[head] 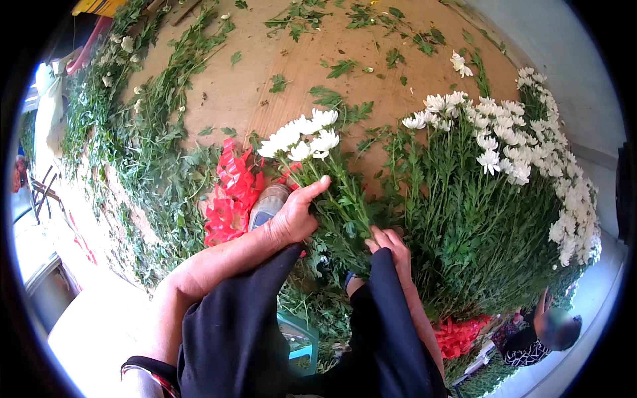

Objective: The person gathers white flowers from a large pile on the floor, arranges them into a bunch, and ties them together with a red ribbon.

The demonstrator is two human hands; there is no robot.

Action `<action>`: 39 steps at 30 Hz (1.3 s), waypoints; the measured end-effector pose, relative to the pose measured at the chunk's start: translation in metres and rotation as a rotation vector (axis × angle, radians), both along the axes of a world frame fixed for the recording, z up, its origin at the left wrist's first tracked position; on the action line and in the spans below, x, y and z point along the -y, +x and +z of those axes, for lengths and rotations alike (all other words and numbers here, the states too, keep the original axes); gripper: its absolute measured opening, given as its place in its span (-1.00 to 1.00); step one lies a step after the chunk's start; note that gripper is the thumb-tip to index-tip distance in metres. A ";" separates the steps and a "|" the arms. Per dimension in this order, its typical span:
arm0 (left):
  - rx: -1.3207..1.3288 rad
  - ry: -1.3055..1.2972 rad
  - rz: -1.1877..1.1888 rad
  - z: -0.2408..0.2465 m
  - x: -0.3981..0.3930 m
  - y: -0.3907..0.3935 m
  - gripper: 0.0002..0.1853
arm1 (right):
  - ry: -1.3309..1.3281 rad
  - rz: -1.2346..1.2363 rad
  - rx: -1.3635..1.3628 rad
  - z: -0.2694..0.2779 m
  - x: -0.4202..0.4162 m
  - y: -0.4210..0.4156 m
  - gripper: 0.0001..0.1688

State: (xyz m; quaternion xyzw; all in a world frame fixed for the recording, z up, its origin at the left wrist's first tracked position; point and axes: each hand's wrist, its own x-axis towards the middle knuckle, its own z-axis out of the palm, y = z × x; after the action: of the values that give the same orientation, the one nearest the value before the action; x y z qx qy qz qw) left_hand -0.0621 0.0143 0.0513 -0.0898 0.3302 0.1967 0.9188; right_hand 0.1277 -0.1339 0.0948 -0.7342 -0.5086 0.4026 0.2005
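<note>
My left hand (297,211) is around the leafy stems of a small bunch of white chrysanthemums (304,135), its thumb raised along them; its other fingers are hidden behind the leaves. Lower on the same stems, my right hand (390,244) grips with thumb and fingertips. The white heads point up and to the left, well clear of both hands. Just left of my left wrist, a shoe (268,205) shows beside crumpled red plastic strips (231,199). Cut foliage lies under the bunch and between my legs.
A large heap of white chrysanthemums (448,199) lies on the right, along a pale wall (592,94). Stripped leaves (164,169) litter the brown floor (234,84). More red strips (460,336) and another person (530,343) are at lower right. A turquoise plastic seat (311,343) is below me.
</note>
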 end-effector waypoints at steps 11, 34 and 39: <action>-0.418 0.153 -0.030 -0.016 0.010 -0.023 -0.73 | 0.219 0.148 0.494 -0.044 -0.064 -0.009 -0.67; -0.267 0.296 -0.076 0.015 0.000 0.004 -0.59 | 0.141 -0.290 -0.292 -0.041 -0.020 0.037 -0.77; -0.293 0.228 -0.061 0.015 0.000 0.005 -0.57 | 0.164 -0.231 0.651 -0.072 -0.027 0.081 -0.66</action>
State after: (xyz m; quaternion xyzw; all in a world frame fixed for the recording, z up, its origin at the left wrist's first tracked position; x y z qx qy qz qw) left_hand -0.0566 0.0143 0.0668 0.0544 0.4386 0.2159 0.8707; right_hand 0.2092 -0.1066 0.0224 -0.8581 -0.4902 0.0801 0.1303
